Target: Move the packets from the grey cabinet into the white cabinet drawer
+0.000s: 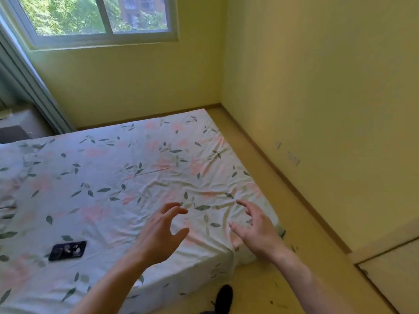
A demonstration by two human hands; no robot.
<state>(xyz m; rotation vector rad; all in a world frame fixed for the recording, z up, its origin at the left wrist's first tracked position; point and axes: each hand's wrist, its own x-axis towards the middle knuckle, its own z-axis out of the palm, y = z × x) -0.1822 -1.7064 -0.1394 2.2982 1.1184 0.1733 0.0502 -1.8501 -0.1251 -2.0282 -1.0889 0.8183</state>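
Both hands are up over the near right corner of the bed and neither is holding anything. The left hand (158, 232) has its fingers (174, 208) spread and loosely curved, thumb well apart from them, like a claw hovering above the sheet. The right hand (256, 230) is much the same: fingers apart and a bit bent, thumb sticking out toward the left hand, sitting right over the bed's corner. Can't tell if either one actually touches the fabric. Bare forearms run back to the bottom edge of the shot.

Under them is a bed with a wrinkled white sheet printed with pink flowers and green leaves (136, 173). A dark rectangular phone-looking thing in a patterned case (67, 250) lies flat near the front left part of the sheet, well apart from the hands.

Room-wise: pale yellow walls (317, 98), a tan floor (294, 223) running along the bed's right side, and a white-framed sliding window (102, 30) up top with trees outside. A dark shoe tip (224, 295) pokes in at the bottom, beside the bed's front edge.

Packets and both cabinets: not in the shot at all. At the left edge behind the bed there's some greyish furniture (15, 125), cut off and too blurry to identify.
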